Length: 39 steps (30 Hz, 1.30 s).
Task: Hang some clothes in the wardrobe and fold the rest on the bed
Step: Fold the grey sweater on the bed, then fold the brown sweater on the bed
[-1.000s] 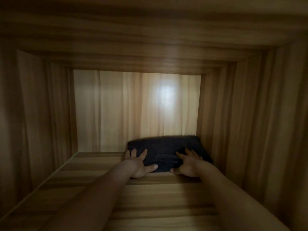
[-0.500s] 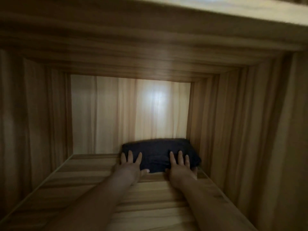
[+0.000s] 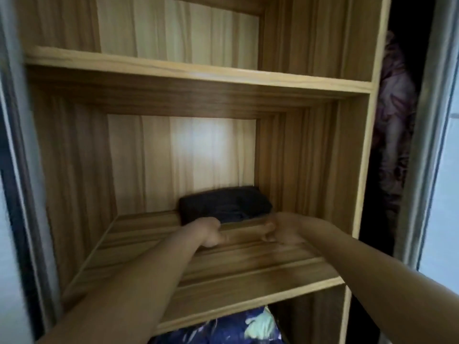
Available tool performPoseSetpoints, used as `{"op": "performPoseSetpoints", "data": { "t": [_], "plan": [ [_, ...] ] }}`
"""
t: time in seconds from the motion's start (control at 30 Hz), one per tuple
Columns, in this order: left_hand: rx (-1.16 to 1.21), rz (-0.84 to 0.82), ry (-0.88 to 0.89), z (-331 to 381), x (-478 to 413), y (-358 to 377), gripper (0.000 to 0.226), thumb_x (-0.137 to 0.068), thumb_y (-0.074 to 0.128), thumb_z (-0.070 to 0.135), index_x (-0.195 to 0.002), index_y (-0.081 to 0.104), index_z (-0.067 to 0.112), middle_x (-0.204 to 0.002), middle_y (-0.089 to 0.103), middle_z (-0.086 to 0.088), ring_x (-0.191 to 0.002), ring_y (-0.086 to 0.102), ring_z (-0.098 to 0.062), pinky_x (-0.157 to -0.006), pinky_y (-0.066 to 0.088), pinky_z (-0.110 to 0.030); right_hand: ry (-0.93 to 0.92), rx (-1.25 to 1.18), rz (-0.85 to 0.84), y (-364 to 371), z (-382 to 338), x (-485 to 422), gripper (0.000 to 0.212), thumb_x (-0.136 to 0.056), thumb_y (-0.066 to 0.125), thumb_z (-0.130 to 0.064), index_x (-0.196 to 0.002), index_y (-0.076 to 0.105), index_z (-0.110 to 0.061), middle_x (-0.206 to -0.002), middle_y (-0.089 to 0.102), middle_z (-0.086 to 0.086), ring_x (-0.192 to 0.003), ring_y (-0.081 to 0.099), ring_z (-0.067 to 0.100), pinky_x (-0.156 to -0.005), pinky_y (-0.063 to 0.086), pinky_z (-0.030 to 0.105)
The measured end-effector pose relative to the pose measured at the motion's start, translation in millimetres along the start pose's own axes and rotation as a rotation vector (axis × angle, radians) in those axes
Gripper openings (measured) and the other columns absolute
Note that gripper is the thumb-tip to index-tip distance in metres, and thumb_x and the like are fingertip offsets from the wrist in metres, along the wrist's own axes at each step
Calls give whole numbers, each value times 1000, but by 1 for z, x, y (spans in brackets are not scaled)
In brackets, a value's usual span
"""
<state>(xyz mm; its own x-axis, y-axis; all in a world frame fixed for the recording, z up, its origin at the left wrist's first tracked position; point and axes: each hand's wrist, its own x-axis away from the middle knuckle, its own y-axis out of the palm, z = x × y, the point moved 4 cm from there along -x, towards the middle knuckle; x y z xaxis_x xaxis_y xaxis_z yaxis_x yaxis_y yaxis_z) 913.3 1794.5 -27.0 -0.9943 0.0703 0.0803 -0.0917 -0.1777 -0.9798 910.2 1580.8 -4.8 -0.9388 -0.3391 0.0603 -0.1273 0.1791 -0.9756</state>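
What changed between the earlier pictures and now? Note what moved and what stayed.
Both the left hand and right hand lifted off the dark folded garment and drew back toward the shelf front. The garment stayed at the shelf's back right.

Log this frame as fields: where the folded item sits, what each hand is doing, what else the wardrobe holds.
folded dark garment: back right of the middle shelf
left hand: at the garment's front edge, blurred, contact unclear
right hand: above the shelf, in front of the garment, blurred, grip unclear
compartment below: blue patterned fabric
right of the shelves: purple patterned garment, in a dark section
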Motion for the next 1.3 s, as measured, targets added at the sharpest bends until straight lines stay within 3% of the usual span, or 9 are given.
{"op": "performPoseSetpoints", "data": {
  "t": [0.07,0.17,0.33,0.63,0.77,0.87,1.0,1.13,1.3],
  "plan": [
    [-18,8,71,17,15,-4,61,-97,55,53,-141,55,12,-142,55,-7,-122,55,-26,-96,46,-31,34,10,46,1,-3,33,23,-98,59,-37,-116,64,-23,-127,61,4,-116,57,24,-92,44,29],
    [-32,45,197,46,40,-4,49,-96,58,50,-124,65,12,-125,65,-7,-109,61,-25,-81,43,-29,120,86,81,2,-4,83,43,-98,55,-45,-130,60,-16,-134,60,6,-120,57,26,-92,45,30],
    [-21,33,360,80,90,18,43,-91,63,52,-120,67,20,-127,63,-2,-112,60,-22,-97,49,-34,306,99,108,21,2,180,50,-98,55,-52,-136,59,-20,-134,62,5,-122,57,27,-102,47,37],
    [-15,-71,729,163,174,84,47,-92,63,51,-128,61,20,-129,61,-1,-112,59,-20,-92,48,-33,741,-42,172,79,47,380,57,-92,59,-63,-136,58,-27,-142,56,2,-126,54,24,-100,42,35],
    [-33,-183,855,211,202,129,49,-93,62,50,-131,58,20,-124,61,-2,-101,61,-19,-80,53,-33,902,-69,161,106,55,461,45,-94,60,-54,-125,65,-22,-120,67,1,-101,60,16,-85,47,30],
    [-60,-247,940,248,219,161,55,-93,61,52,-139,52,23,-134,56,-2,-109,58,-19,-87,50,-31,1016,-108,134,125,57,514,39,-97,59,-48,-117,69,-16,-115,68,3,-101,62,17,-79,45,29],
    [-106,-315,1063,298,244,200,52,-94,60,50,-138,52,23,-136,56,-3,-117,56,-21,-93,46,-32,1165,-175,148,151,69,578,44,-97,60,-47,-126,67,-15,-129,66,5,-116,60,21,-96,47,33],
    [-99,-358,1157,344,263,234,48,-93,63,47,-134,56,23,-127,58,-1,-111,57,-19,-89,47,-31,1318,-241,205,180,98,628,51,-92,65,-53,-133,62,-22,-139,59,3,-124,55,22,-90,38,29],
    [-117,-375,1249,412,268,276,47,-94,64,44,-134,57,21,-129,60,-3,-112,59,-20,-95,50,-34,1445,-293,173,210,148,667,56,-91,61,-60,-136,58,-27,-148,51,1,-134,47,24,-105,36,35]
  ]
}}
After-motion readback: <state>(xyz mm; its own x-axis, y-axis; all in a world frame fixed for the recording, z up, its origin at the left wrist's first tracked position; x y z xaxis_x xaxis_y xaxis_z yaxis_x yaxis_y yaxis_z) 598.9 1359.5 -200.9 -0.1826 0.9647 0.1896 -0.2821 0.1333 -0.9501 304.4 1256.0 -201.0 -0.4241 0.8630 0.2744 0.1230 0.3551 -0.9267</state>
